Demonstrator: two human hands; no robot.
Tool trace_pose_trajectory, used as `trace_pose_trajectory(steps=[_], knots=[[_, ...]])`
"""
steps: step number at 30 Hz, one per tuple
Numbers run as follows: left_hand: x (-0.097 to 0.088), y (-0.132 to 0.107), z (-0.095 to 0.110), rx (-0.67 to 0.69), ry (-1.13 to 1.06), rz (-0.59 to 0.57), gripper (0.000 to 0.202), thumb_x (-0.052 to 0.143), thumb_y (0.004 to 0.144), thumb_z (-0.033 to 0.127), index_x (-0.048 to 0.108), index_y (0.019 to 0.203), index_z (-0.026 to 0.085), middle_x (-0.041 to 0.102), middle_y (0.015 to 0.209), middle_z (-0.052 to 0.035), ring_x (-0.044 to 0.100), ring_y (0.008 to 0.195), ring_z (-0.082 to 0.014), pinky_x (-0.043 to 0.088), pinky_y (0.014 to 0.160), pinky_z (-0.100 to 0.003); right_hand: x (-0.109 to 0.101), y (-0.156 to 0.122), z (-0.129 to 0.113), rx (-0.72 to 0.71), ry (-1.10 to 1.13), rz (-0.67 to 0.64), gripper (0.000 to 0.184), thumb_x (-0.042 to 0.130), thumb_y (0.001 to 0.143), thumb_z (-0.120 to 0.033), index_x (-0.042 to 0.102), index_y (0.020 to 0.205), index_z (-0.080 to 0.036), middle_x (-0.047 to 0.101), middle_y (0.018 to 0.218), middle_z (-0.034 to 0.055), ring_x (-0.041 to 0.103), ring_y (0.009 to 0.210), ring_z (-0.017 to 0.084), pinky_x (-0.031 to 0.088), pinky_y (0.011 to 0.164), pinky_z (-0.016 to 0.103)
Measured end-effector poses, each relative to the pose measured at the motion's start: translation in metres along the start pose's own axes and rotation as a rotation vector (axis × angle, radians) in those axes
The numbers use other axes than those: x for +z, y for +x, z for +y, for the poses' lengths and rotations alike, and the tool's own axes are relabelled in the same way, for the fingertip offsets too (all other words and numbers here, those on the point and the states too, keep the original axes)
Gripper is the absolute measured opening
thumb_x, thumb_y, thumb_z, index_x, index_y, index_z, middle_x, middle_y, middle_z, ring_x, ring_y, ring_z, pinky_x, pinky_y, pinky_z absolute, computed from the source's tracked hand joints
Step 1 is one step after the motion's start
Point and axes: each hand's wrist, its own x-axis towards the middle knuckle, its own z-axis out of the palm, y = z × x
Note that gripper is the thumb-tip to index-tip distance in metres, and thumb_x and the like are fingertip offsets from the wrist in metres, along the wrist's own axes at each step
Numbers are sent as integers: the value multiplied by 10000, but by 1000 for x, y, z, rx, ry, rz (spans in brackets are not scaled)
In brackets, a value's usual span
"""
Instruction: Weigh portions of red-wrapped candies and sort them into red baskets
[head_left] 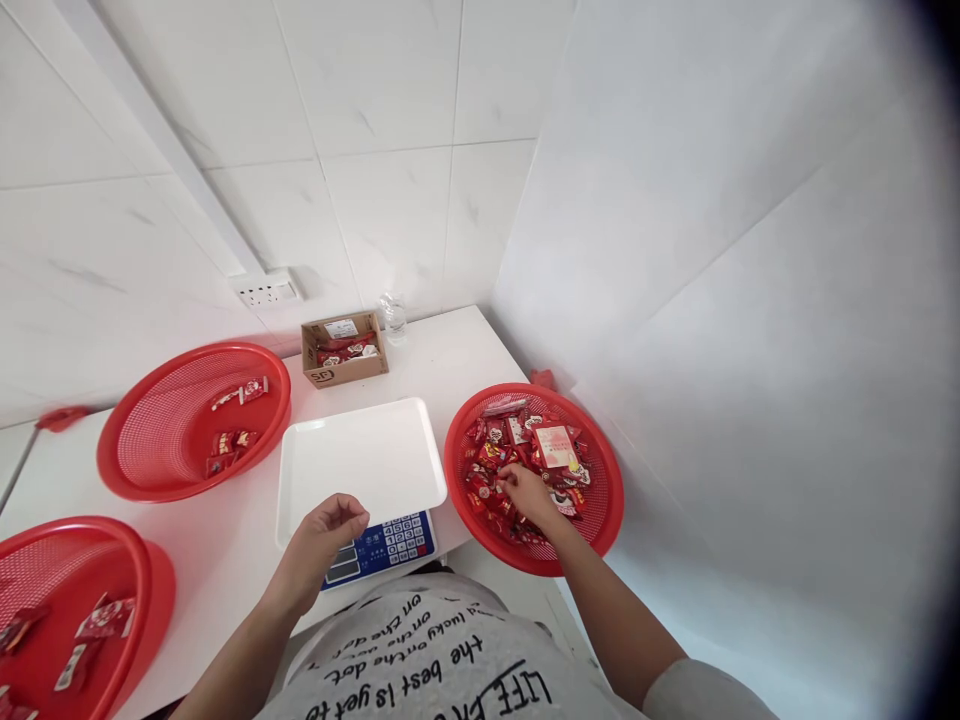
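Observation:
My right hand (526,492) reaches into the right-hand red basket (613,500), its fingertips pinched together on a small red wrapped candy (482,489) among many others. The exact grip is partly hidden by the fingers. A pale pink card (556,447) lies on the candies just beyond this hand. My left hand (334,530) is curled above the front edge of a weighing scale (401,540), thumb against fingers, with nothing visible in it. The scale's white tray (360,450) is bare, and this hand covers part of the display.
Two more red baskets stand to the left, the farther one (120,455) and the nearer one (142,600), each holding a few packets. At the back are a cardboard box (349,372) of packets and a clear plastic item (392,315). A wall (720,400) borders the right side.

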Motion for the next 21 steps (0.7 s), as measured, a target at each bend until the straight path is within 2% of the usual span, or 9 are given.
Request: trace_pose_trajectory(steps=[2, 4, 6, 8, 10, 12, 14, 17, 21], knots=[[-3, 1, 0, 1, 1, -2, 336, 715, 620, 511, 597, 707, 210, 574, 693, 11, 526, 675, -150, 431, 656, -265, -6, -1, -1, -27, -22, 83, 298, 470, 809, -246, 624, 1051, -166, 660, 994, 82, 611, 913, 201, 447, 844, 317], [-6, 0, 2, 13, -7, -6, 333, 718, 615, 508, 609, 724, 212, 582, 714, 9, 536, 699, -152, 445, 688, -274, -4, -1, -6, -76, -62, 131, 423, 491, 817, -281, 546, 1220, -165, 555, 1251, 120, 515, 1158, 222, 381, 983, 340], [-11, -3, 4, 19, -14, -8, 336, 727, 602, 508, 620, 733, 217, 592, 734, 6, 547, 725, -158, 458, 718, -286, 7, 0, -14, -90, -115, 81, 597, 568, 787, -315, 426, 1355, -197, 378, 1436, 125, 337, 1334, 257, 301, 1065, 378], [-18, -7, 4, 18, -16, -3, 353, 736, 581, 519, 628, 734, 220, 601, 749, -1, 559, 744, -170, 470, 740, -303, 25, 2, -23, -30, -193, -11, 755, 655, 729, -302, 341, 1414, -244, 210, 1527, 130, 190, 1398, 330, 253, 1080, 465], [-26, -12, 3, 14, -16, 7, 379, 743, 558, 537, 632, 735, 222, 607, 759, -7, 569, 758, -181, 477, 753, -316, 42, 4, -32, 58, -287, -33, 786, 677, 709, -229, 339, 1417, -274, 121, 1551, 149, 150, 1393, 405, 228, 1052, 561], [-34, -16, -1, 13, -15, 12, 399, 742, 546, 556, 632, 737, 223, 613, 768, -12, 577, 770, -190, 479, 764, -321, 52, 6, -37, 88, -328, 31, 692, 618, 737, -148, 404, 1382, -282, 145, 1545, 157, 232, 1360, 418, 252, 1020, 581], [-40, -19, -6, 15, -14, 13, 409, 736, 546, 568, 632, 739, 223, 617, 773, -15, 583, 773, -194, 479, 767, -326, 52, 9, -38, 46, -274, 103, 607, 556, 744, -97, 482, 1320, -276, 231, 1521, 137, 380, 1291, 363, 324, 1000, 505], [-48, -21, -11, 25, -18, 9, 410, 727, 558, 572, 631, 744, 219, 613, 758, -11, 582, 754, -190, 478, 765, -331, 40, 11, -32, -25, -42, 178, 508, 545, 716, -91, 581, 1196, -253, 453, 1392, 93, 532, 1149, 254, 395, 969, 374], [-55, -22, -17, 31, -14, -19, 412, 707, 585, 581, 622, 759, 217, 607, 754, -7, 578, 753, -186, 471, 775, -329, 22, 7, -22, 24, 122, 291, 451, 538, 746, -198, 557, 1197, -193, 639, 1152, 85, 594, 1034, 208, 438, 931, 346]])
